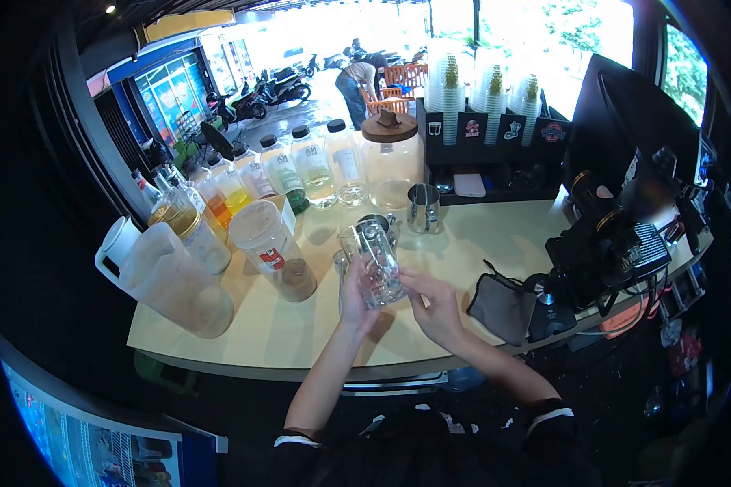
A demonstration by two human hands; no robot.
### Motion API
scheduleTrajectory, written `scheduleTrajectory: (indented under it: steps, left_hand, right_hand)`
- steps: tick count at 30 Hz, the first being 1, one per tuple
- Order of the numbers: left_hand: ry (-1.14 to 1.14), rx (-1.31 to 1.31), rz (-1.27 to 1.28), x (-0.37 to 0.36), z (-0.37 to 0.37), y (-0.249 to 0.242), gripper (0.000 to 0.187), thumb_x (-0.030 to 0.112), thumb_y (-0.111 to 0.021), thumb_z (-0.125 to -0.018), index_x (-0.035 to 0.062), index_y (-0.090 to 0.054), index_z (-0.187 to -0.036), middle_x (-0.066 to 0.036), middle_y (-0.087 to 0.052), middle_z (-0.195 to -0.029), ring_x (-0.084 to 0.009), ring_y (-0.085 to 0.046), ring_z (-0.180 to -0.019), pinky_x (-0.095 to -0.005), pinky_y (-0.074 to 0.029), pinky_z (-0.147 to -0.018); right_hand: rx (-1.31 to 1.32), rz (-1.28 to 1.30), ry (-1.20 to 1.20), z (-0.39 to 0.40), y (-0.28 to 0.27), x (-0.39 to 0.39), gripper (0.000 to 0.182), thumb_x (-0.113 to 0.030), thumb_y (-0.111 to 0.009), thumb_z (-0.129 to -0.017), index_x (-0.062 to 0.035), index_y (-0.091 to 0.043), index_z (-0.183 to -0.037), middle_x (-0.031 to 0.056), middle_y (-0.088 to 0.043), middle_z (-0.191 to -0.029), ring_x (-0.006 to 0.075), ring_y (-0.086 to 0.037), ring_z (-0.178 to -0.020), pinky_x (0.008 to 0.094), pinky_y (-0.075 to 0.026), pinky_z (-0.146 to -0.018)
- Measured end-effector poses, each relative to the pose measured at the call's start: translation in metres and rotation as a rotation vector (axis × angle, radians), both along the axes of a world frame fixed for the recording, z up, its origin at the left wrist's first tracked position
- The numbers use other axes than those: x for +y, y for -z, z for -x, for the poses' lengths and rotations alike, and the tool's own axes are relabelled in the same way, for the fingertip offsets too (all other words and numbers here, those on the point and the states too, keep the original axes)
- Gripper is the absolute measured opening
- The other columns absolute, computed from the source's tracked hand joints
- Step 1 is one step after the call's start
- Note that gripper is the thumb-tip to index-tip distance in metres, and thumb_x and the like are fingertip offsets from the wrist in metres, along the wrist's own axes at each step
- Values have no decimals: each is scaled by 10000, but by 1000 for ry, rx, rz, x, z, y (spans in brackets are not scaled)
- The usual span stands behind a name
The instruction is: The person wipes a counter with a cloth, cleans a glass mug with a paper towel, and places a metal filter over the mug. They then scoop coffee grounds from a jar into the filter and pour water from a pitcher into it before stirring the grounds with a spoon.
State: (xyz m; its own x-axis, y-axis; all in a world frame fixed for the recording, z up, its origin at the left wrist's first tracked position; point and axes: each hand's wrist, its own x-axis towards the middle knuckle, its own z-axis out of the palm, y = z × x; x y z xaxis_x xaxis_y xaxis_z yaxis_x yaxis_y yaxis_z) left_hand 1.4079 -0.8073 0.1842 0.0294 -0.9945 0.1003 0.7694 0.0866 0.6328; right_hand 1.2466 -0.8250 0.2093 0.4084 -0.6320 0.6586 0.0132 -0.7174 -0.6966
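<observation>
A clear drinking glass [370, 248] is held tilted above the counter, its rim pointing away from me. My left hand [354, 299] is wrapped around its left side and underneath. On the right, my right hand [435, 303] pinches near the base, fingertips touching the glass. Just behind it stands a shiny metal item, partly hidden by the glass. A steel pitcher [423, 211] sits farther back on the counter. Left of my hands is a clear container [261, 235] with brown powder at its bottom.
The wooden counter [430, 345] holds a large plastic jug [175, 280], several bottles [310, 166], and a big lidded jar [394, 166]. Stacked plastic cups [445, 101] stand in a black holder. A grey cloth pouch [502, 308] lies near a black machine [597, 252]. A person [354, 89] bends outside.
</observation>
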Motion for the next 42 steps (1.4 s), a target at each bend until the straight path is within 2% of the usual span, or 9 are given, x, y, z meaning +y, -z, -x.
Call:
scheduleTrajectory:
  steps: [4, 7, 16, 21, 24, 28, 32, 38, 42]
  left_hand:
    - [-119, -68, 63, 9, 2, -2, 568, 286, -549, -927, 73, -308, -1395, -58, -501, -1250, -180, -480, -1165, -359, -438, -974]
    - [-233, -279, 241, 11, 5, -5, 822, 68, -754, -691, 53, -313, -1384, -57, -445, -1267, -191, -429, -1205, -337, -342, -1050]
    - [-317, -807, 361, 24, 17, -25, 898, 56, -845, -605, 70, -329, -1339, -113, -418, -1305, -226, -395, -1277, -360, -338, -1065]
    - [-477, -937, 576, 12, 24, -24, 854, 67, -853, -607, 76, -343, -1292, -131, -419, -1284, -250, -407, -1261, -380, -364, -1048]
    - [-578, -1052, 614, 13, 25, -28, 836, 71, -859, -607, 75, -354, -1274, -127, -437, -1251, -256, -424, -1238, -387, -393, -1023]
    - [-824, -1351, 609, 10, 15, -24, 805, 161, -857, -608, 56, -409, -1269, -151, -441, -1246, -259, -468, -1196, -373, -408, -992]
    - [-680, -1098, 384, 0, 8, -14, 816, 192, -870, -599, 47, -432, -1272, -129, -511, -1162, -247, -538, -1106, -364, -454, -939]
    - [-548, -1063, 179, -7, 8, -8, 845, 59, -845, -622, 50, -366, -1317, -133, -484, -1219, -224, -530, -1127, -364, -442, -998]
    - [-428, -870, 203, -15, 3, 3, 827, 92, -861, -603, 43, -388, -1280, -138, -501, -1247, -238, -505, -1189, -360, -415, -1022]
  right_hand:
    - [-172, -228, -118, 7, 26, -13, 274, 126, -575, -806, 47, -632, -1062, 140, -675, -1003, 204, -650, -948, 287, -506, -856]
    - [-314, -522, -233, 16, 30, -28, 228, 100, -586, -825, 59, -636, -1044, 108, -675, -986, 171, -642, -937, 275, -506, -856]
    - [-129, -442, -163, 23, 21, -39, 249, 103, -571, -818, 27, -662, -1038, 92, -668, -1019, 153, -634, -947, 275, -508, -855]
    - [-430, -1002, -321, 21, 34, -40, 269, 57, -582, -838, 41, -614, -1104, 121, -652, -1045, 179, -632, -961, 311, -511, -890]
    - [-458, -1052, -299, 18, 27, -27, 257, 53, -575, -844, 40, -606, -1099, 117, -647, -1039, 186, -636, -948, 319, -526, -865]
    - [-222, -952, -373, 32, 37, -31, 225, 24, -613, -839, 37, -624, -1063, 96, -663, -973, 170, -645, -875, 294, -532, -830]
    - [-110, -854, -255, 58, 24, -56, 204, 6, -648, -817, 37, -644, -1019, 83, -672, -899, 159, -647, -788, 277, -531, -763]
    - [371, -382, 367, 97, 6, -117, 201, -9, -648, -772, -25, -673, -971, 102, -670, -814, 161, -640, -718, 297, -507, -673]
    - [442, -106, 470, 111, 21, -141, 325, -16, -629, -745, -44, -638, -1068, 152, -613, -1067, 263, -625, -910, 368, -506, -793]
